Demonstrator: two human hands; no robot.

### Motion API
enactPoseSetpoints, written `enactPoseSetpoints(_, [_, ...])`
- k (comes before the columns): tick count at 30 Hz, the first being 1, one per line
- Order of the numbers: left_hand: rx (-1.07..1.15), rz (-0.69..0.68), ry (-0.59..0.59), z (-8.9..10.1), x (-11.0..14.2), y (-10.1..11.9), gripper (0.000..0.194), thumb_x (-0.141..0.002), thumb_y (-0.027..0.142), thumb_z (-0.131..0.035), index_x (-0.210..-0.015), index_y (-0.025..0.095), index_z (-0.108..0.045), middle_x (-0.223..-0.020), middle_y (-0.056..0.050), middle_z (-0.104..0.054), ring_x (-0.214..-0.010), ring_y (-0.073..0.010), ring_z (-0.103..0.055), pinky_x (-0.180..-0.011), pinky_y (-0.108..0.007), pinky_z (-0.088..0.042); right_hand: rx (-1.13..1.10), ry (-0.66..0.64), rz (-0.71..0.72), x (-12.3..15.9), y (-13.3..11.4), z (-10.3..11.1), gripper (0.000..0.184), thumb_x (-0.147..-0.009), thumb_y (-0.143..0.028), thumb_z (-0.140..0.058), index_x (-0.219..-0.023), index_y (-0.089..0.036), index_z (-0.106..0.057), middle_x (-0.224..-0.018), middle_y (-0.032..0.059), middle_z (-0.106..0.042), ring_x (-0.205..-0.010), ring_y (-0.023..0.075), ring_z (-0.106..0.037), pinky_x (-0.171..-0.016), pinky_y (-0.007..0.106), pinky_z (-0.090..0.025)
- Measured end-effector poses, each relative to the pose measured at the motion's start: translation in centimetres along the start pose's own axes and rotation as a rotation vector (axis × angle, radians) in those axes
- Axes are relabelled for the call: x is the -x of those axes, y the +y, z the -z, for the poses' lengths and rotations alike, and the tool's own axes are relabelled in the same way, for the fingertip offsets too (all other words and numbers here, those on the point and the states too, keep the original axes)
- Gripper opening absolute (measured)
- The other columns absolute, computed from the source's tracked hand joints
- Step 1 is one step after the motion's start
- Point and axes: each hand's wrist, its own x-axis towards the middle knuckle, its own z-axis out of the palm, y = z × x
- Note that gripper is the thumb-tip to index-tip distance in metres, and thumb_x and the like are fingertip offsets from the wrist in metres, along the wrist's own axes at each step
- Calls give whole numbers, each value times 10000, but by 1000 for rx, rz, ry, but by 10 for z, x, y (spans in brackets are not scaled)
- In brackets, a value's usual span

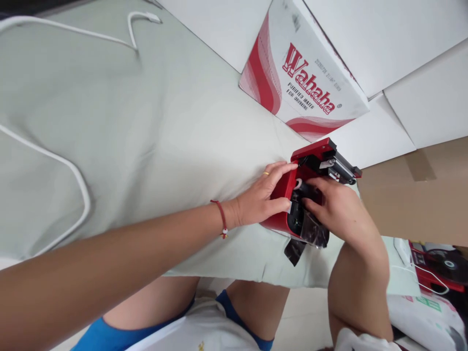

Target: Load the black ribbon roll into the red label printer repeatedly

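Note:
A red label printer (278,223) sits near the table's front edge, its red and black lid (317,148) raised. My left hand (260,196) grips the printer's left wall, with the fingers and thumb apart over the rim. Inside the open body, my right hand (341,204) is closed around a black ribbon roll (305,190) with a pale pink core end. Glossy black film (315,231) hangs from the roll over the front of the printer. The fingertips of my right hand are partly hidden behind the roll.
Behind the printer stands a white and red water carton (307,83), beside white boxes (427,97) and a brown carton (413,195). White cables (78,175) lie on the pale green tablecloth (190,122). More red and black equipment (438,265) is at the right.

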Motion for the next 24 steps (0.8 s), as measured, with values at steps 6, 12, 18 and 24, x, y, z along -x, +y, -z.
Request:
enactPoseSetpoints(6, [33, 16, 2, 1, 0, 1, 832, -839, 374, -685, -1630, 296, -440, -1773, -123, -355, -1707, -388, -265, -1434, -643, -171, -326, 208, -152, 76, 34, 27, 315, -930, -494, -690, -1113, -254, -779, -619, -42, -514, -507, 153, -459, -523, 295, -406])
enactPoseSetpoints(12, [73, 27, 6, 0, -2, 1, 839, -811, 376, -686, -1607, 266, -445, -1741, -150, -355, -1690, -384, -284, -1430, -630, -174, -279, 18, -476, 108, 109, -28, 480, -825, -591, -640, -1050, -202, -811, -510, -39, -503, -486, 202, -514, -490, 322, -385])
enactPoseSetpoints(18, [76, 13, 15, 1, -3, 1, 830, -793, 347, -683, -1589, 259, -463, -1705, -151, -393, -1644, -384, -347, -1414, -613, -219, -275, 248, -472, 121, 109, -95, 430, -869, -551, -674, -1058, -189, -808, -861, 56, -721, -582, 186, -589, -637, 376, -519])
enactPoseSetpoints(24, [80, -27, 20, 2, -1, -2, 776, -820, 307, -697, -1568, 314, -490, -1688, -105, -436, -1621, -368, -373, -1403, -610, -240, -397, 411, 2, 132, 56, -115, 119, -1063, -252, -647, -1124, -253, -749, -971, 40, -719, -839, 190, -669, -757, 327, -555])
